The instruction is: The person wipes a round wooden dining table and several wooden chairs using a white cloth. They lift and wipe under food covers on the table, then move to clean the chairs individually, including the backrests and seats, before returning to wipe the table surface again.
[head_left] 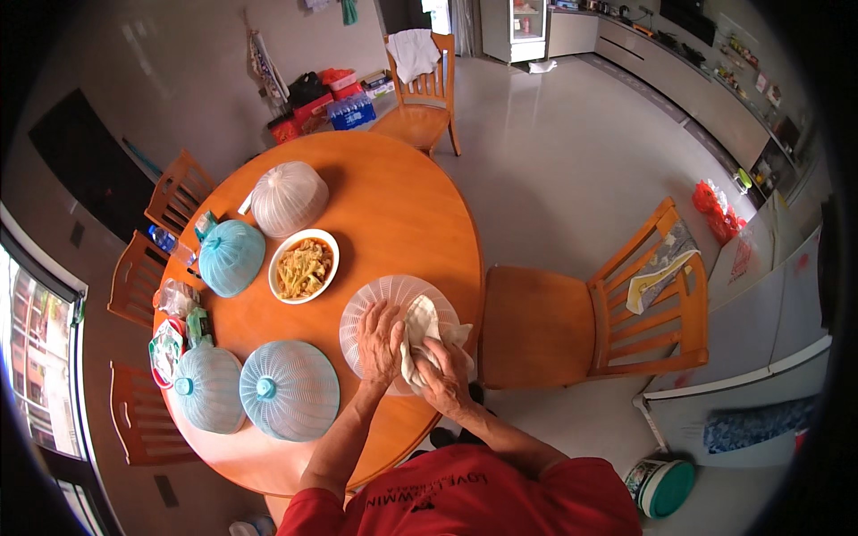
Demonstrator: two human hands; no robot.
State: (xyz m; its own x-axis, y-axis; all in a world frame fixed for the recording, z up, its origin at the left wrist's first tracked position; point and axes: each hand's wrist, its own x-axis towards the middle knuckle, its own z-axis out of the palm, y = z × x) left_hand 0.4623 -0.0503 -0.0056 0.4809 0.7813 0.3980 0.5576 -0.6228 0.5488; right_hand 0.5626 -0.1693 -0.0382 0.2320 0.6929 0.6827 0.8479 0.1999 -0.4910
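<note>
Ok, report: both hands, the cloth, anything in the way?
Left hand spread over pale mesh cover. Right hand gripping whitish cloth. Nothing seen blocking either hand; uncovered white bowl farther left.

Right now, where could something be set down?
Bare: table at far right, bordered by white cover, food bowl and edge; also between bowl, near mesh cover and two blue covers. Crowded: left rim, with covers, bags, bottle.
</note>
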